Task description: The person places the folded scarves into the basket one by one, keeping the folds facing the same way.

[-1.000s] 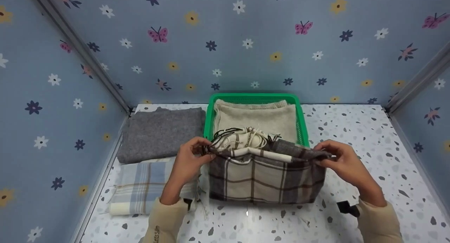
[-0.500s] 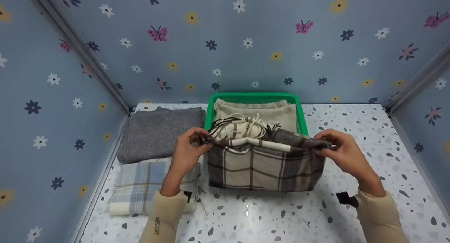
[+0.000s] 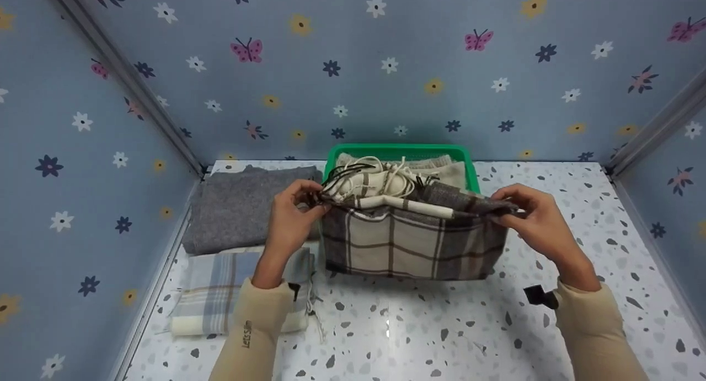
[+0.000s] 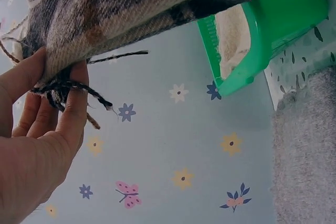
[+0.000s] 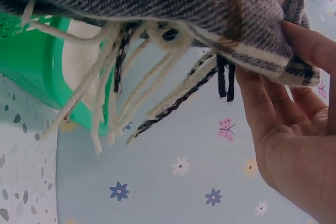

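A folded brown, cream and black plaid scarf (image 3: 413, 243) with twisted fringe is held up between both hands, in front of and partly over the green basket (image 3: 402, 148). My left hand (image 3: 291, 218) pinches its left upper corner; in the left wrist view, thumb and fingers close on the cloth and dark fringe. The right upper corner is pinched by my right hand (image 3: 532, 221), as the right wrist view also shows. Inside the basket lies a folded beige cloth (image 3: 455, 171), largely covered by the scarf from the head view.
Left of the basket lies a folded grey cloth (image 3: 248, 210). Nearer, a folded light-blue and cream plaid scarf (image 3: 220, 293) with fringe rests on the speckled white table (image 3: 397, 337). A flowered blue wall (image 3: 386, 83) stands close behind the basket, with more panels at both sides.
Both hands have carried the brown plaid scarf up and away from me, toward the basket. It now hides more of the beige cloth and the basket's near part. The other cloths stay put.
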### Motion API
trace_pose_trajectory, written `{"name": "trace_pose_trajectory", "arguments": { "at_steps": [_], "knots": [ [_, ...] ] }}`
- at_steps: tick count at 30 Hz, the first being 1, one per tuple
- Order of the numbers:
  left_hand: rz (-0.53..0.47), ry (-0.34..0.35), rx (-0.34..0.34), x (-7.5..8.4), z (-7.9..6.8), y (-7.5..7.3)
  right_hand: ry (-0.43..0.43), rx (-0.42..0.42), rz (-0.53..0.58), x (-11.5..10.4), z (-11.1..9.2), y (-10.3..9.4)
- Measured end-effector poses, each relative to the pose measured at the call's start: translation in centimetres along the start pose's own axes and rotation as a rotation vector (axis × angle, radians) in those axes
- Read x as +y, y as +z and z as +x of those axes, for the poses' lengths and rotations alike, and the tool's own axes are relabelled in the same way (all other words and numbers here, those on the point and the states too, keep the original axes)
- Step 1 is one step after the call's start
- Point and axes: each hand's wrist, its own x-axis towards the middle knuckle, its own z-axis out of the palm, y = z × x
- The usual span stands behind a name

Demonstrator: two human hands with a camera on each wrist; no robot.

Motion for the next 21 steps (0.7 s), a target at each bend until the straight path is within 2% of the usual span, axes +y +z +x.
{"name": "trace_pose_trajectory", "arguments": {
  "at_steps": [8,15,21],
  "knots": [
    [0.004,0.056,0.053,0.5,0.9,0.0,-0.003,0.028,0.017,-0.4,1.0,0.0],
    [-0.010,0.043,0.074,0.8,1.6,0.1,-0.007,0.052,0.008,-0.6,1.7,-0.1],
    [-0.007,0.066,0.083,0.9,2.0,0.1,-0.011,0.057,0.008,-0.7,2.1,-0.2]
  ]
}}
